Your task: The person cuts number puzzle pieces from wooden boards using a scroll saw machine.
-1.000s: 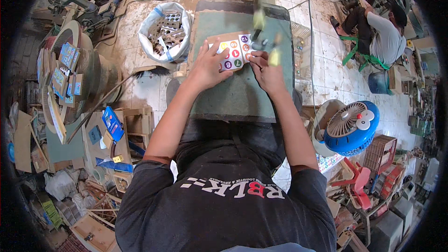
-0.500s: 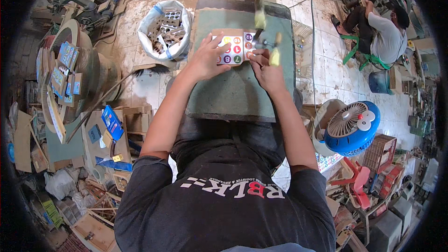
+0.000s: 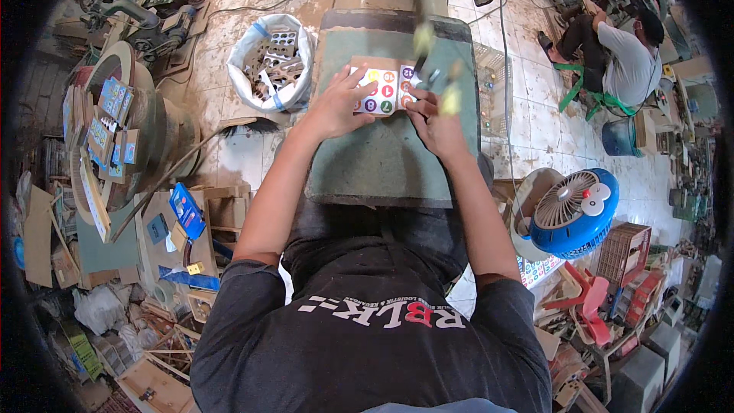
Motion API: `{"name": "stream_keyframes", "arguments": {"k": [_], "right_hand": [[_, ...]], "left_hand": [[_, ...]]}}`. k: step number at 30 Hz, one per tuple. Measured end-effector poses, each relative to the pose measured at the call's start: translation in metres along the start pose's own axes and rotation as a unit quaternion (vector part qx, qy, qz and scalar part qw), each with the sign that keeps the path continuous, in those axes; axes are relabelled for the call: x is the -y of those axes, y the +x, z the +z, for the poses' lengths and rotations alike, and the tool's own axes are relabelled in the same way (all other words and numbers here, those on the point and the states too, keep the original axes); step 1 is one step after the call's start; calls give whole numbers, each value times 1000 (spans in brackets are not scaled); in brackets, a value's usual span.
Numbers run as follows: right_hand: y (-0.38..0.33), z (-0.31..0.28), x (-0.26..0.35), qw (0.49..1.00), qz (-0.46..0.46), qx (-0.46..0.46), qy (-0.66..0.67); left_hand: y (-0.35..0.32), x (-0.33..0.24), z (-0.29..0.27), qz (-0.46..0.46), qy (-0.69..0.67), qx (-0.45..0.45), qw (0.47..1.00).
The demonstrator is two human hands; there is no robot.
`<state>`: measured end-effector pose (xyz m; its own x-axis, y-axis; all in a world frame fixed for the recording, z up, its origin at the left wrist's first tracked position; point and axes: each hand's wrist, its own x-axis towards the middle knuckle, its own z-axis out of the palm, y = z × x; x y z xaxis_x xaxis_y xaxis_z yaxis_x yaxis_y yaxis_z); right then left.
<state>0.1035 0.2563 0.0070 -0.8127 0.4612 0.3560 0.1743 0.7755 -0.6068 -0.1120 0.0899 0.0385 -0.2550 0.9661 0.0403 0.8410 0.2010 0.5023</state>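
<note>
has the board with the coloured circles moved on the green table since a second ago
Yes. The board with coloured circles has slid toward the far edge of the green table, away from the person, with the left hand pressing on it.

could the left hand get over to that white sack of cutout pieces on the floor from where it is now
Probably yes. The left hand rests on the board with coloured circles on the green table, and the white sack stands just past the table's left edge with its mouth open. Nothing stands between them, though it sits lower.

The scene is evenly lit by soft daylight. Straight edges are bent and darkened toward the rim. Motion blur is seen at upper centre.
</note>
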Motion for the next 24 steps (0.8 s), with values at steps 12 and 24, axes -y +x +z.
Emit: {"name": "stream_keyframes", "arguments": {"k": [12, 24], "right_hand": [[-2, -2, -2, 1000, 1, 8, -7], [-1, -1, 6, 999, -20, 3, -44]], "left_hand": [[-6, -41, 7, -98, 58, -68, 991], [7, -5, 24, -50, 32, -112, 992]]}}
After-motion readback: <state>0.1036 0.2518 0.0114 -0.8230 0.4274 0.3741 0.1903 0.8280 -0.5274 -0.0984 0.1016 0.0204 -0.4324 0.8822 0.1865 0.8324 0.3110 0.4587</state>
